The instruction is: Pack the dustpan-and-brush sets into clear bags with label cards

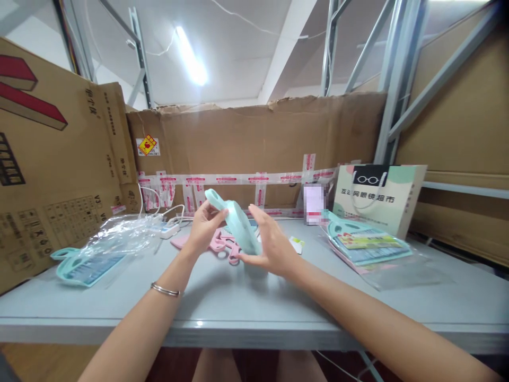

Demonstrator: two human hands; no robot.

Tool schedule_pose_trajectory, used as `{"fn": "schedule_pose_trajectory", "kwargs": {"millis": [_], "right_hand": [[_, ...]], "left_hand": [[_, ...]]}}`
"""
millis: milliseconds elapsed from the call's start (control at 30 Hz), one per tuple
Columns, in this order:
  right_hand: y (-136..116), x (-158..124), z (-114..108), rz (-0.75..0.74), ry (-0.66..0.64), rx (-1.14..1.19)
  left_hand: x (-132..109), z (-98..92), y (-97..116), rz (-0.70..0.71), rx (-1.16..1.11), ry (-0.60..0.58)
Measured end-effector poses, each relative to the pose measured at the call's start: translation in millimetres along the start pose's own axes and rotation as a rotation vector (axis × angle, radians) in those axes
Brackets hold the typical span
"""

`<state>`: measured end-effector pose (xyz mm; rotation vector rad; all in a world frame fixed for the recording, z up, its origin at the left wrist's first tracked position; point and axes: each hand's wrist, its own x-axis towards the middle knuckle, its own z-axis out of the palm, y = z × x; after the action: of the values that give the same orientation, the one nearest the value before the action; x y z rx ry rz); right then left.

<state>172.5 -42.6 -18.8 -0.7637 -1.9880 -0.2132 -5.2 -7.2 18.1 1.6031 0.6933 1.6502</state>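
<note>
I grip a mint-green plastic board (234, 223) between my left hand (204, 225) and right hand (270, 244), above pink boards (222, 245) on the grey table (238, 302).

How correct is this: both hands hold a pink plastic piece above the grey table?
One error: in the head view the plastic piece between the left hand and right hand is mint green, not pink. The rest is right.

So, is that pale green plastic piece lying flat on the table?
No, the left hand and right hand hold the plastic piece tilted in the air above the table.
</note>
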Motion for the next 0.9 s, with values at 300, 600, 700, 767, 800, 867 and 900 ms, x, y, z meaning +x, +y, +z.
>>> {"fn": "schedule_pose_trajectory", "kwargs": {"millis": [300, 600, 700, 767, 800, 867, 900], "right_hand": [[13.1, 7.5, -22.9, 0.236, 0.217, 0.179], [45.3, 2.4, -2.7, 0.478, 0.031, 0.715], [55.9, -2.3, 21.9, 0.421, -0.165, 0.364], [60.2, 0.3, 36.2, 0.274, -0.325, 0.072], [61.6, 3.5, 42.0, 0.201, -0.385, -0.059], [64.2, 12.4, 51.2, 0.108, -0.472, -0.273], [65.7, 17.5, 54.5, 0.083, -0.505, -0.358]], "left_hand": [[-6.6, 8.7, 4.5, 0.367, 0.524, 0.101], [-1.6, -0.2, -4.2, 0.223, 0.645, 0.125], [4.4, -9.5, -2.5, 0.291, 0.545, 0.425], [7.8, -16.6, -1.3, 0.311, 0.507, 0.507], [8.9, -19.7, -1.1, 0.313, 0.503, 0.517], [10.1, -23.9, -1.5, 0.304, 0.517, 0.509], [10.3, -25.0, -2.0, 0.295, 0.531, 0.5]]}}
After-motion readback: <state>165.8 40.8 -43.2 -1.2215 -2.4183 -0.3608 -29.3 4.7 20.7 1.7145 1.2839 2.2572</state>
